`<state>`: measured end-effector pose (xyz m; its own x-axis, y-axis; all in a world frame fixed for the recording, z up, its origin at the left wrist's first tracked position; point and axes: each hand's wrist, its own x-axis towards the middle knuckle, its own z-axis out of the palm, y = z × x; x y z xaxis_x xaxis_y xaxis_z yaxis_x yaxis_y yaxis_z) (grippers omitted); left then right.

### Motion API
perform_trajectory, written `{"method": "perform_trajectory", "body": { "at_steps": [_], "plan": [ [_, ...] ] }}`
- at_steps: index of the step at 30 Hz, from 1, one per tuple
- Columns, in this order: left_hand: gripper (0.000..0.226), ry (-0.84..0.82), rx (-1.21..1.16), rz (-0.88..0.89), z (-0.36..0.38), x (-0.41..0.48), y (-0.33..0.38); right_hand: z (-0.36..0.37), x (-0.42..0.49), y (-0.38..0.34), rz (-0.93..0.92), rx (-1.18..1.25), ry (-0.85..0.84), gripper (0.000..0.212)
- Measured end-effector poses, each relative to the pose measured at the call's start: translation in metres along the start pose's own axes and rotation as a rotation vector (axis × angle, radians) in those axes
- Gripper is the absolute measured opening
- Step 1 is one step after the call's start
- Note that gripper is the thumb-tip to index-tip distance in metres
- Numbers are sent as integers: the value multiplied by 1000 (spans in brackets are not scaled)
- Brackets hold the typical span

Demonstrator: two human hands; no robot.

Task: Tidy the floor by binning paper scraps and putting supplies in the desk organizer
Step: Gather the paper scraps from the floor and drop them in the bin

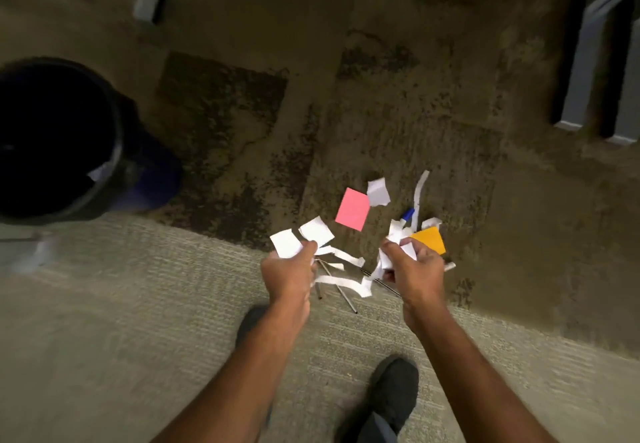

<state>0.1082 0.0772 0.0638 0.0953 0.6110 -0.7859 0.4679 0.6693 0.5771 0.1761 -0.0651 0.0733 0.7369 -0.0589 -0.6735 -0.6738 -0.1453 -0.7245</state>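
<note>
On the patterned brown carpet, just ahead of the person's feet, lies the litter: torn white paper scraps, a pink square sticky note, an orange sticky note, a blue-capped marker and thin metal-tipped pens. Each hand already carries some of it: the left hand has its fingers clamped on two white squares, and the right hand is closed round a crumpled white bundle. My judgement is that the step in hand is gathering scraps for the round black waste bin, which stands well apart to the left with one white piece already showing inside. To do it well, pinch only paper and leave the pens and marker lying, since those belong in the organizer; keep both fists tight while carrying so loose strips do not trail out, and release right over the bin's mouth. No desk organizer is in view. The bin's far side is cut off by the frame edge, its depth is lost in shadow, and the right hand partly hides the orange note and whatever sits beneath it.
</note>
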Motion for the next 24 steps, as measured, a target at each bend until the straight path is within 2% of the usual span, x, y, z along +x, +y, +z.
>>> {"method": "perform_trajectory", "body": {
  "at_steps": [3, 6, 10, 13, 18, 21, 24],
  "plan": [
    [19, 52, -88, 104, -49, -4, 74, 59, -37, -44, -90, -25, -158, 16],
    [21, 123, -215, 219, -100, 19, 153, 144, -59, -81, -195, -49, -307, 14],
    [12, 204, -304, 410, -168, 63, 246, 268, -83, -109, -344, -57, -441, 15],
    [15, 295, -343, 447, -216, 100, 294, 353, -101, -119, -394, -68, -507, 17],
    [19, 421, -442, 395, -261, 171, 313, 455, -109, -102, -543, -251, -479, 24],
    [19, 490, -414, 384, -276, 207, 306, 489, -103, -80, -589, -447, -484, 17],
    [31, 528, -334, 344, -288, 238, 290, 506, -96, -60, -603, -623, -474, 15]
  ]
}}
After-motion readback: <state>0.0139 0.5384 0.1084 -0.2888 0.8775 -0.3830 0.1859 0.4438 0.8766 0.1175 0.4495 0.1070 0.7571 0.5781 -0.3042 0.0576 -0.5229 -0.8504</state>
